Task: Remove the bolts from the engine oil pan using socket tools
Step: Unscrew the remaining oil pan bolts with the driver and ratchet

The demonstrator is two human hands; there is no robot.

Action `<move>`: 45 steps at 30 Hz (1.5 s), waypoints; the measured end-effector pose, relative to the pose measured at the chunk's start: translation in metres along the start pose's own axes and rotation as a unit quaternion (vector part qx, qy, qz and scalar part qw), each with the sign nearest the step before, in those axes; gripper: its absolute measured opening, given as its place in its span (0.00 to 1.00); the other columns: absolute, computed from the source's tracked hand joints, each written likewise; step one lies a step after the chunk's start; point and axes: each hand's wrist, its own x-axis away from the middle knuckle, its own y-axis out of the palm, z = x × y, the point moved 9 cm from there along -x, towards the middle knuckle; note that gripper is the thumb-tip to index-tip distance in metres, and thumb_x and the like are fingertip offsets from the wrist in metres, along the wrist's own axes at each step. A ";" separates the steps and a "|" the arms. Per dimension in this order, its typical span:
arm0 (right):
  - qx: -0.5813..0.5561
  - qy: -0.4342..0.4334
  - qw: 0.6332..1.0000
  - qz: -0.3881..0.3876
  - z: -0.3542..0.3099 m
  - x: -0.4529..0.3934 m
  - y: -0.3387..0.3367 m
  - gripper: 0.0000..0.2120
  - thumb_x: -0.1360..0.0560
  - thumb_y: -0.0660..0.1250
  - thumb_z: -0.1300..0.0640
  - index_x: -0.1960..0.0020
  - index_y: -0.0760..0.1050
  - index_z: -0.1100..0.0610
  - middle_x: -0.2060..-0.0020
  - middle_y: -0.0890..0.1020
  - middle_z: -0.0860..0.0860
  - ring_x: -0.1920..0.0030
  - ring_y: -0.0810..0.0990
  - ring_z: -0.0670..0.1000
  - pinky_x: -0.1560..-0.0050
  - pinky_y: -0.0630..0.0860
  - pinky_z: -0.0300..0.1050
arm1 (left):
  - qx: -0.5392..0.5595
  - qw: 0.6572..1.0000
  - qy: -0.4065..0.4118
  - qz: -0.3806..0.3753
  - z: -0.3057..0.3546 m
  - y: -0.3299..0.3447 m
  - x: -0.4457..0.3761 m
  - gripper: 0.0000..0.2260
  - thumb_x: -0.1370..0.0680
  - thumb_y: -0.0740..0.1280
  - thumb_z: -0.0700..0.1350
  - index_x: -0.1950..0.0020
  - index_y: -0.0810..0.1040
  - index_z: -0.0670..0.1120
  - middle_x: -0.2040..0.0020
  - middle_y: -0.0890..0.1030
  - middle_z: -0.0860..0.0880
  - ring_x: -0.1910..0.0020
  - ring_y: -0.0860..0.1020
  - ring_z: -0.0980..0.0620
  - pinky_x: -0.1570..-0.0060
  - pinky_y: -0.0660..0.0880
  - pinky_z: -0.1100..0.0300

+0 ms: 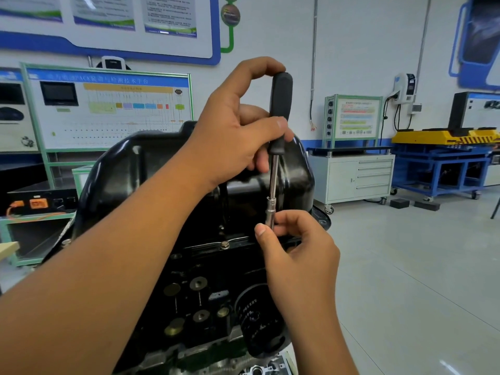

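Fingers of the left hand (pixel 238 131) are curled around the black handle of an upright socket driver (pixel 278 125). Its chrome socket (pixel 270 212) is pinched by the right hand (pixel 295 239) at the flange of the black oil pan (pixel 162 169), beside a seated bolt (pixel 224 244).

White wall (pixel 351 36), grey floor (pixel 419 266), drawer cabinet (pixel 359 177), blue bench (pixel 438 169).

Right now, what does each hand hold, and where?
Left hand grips the socket driver by its black handle; right hand pinches its socket.
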 end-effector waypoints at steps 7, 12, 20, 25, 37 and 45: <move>0.007 -0.010 1.000 0.007 -0.003 0.000 -0.001 0.09 0.29 0.78 0.53 0.58 0.79 0.43 0.59 0.81 0.34 0.56 0.80 0.39 0.59 0.71 0.29 | -0.037 0.998 0.014 0.041 -0.002 -0.006 0.000 0.27 0.27 0.78 0.44 0.35 0.68 0.59 0.68 0.74 0.34 0.75 0.73 0.44 0.71 0.74 0.59; 0.011 -0.003 1.000 0.006 0.000 -0.001 0.000 0.08 0.29 0.78 0.52 0.57 0.79 0.43 0.57 0.81 0.34 0.55 0.80 0.40 0.60 0.70 0.30 | -0.035 0.999 0.006 0.022 -0.004 -0.001 -0.001 0.27 0.23 0.73 0.39 0.28 0.70 0.57 0.67 0.78 0.38 0.79 0.74 0.47 0.75 0.73 0.60; 0.014 -0.013 1.000 0.010 -0.002 0.000 0.000 0.09 0.28 0.78 0.53 0.58 0.79 0.43 0.58 0.81 0.34 0.55 0.80 0.39 0.59 0.70 0.28 | -0.030 0.999 0.007 0.017 -0.002 -0.003 0.001 0.29 0.24 0.74 0.37 0.29 0.69 0.56 0.67 0.79 0.38 0.77 0.73 0.46 0.74 0.72 0.61; 0.010 -0.015 1.000 0.011 -0.003 0.000 -0.001 0.10 0.29 0.78 0.54 0.59 0.78 0.43 0.59 0.81 0.34 0.56 0.80 0.39 0.59 0.71 0.28 | -0.021 1.000 0.008 0.014 0.000 -0.003 0.001 0.27 0.24 0.74 0.37 0.31 0.69 0.56 0.65 0.79 0.35 0.78 0.75 0.46 0.76 0.73 0.60; 0.009 -0.005 1.000 0.007 0.000 0.000 0.000 0.08 0.29 0.78 0.53 0.58 0.79 0.44 0.58 0.81 0.34 0.54 0.80 0.39 0.61 0.69 0.29 | -0.025 0.999 0.009 0.030 0.002 -0.005 0.003 0.27 0.24 0.75 0.38 0.33 0.69 0.56 0.65 0.77 0.32 0.78 0.73 0.45 0.75 0.72 0.62; 0.011 -0.003 1.000 0.009 -0.001 0.000 -0.001 0.09 0.29 0.78 0.53 0.59 0.78 0.43 0.58 0.81 0.33 0.54 0.80 0.39 0.60 0.70 0.28 | -0.021 1.000 0.008 0.013 0.000 -0.004 0.003 0.27 0.23 0.72 0.35 0.30 0.68 0.54 0.65 0.81 0.36 0.77 0.74 0.46 0.75 0.74 0.58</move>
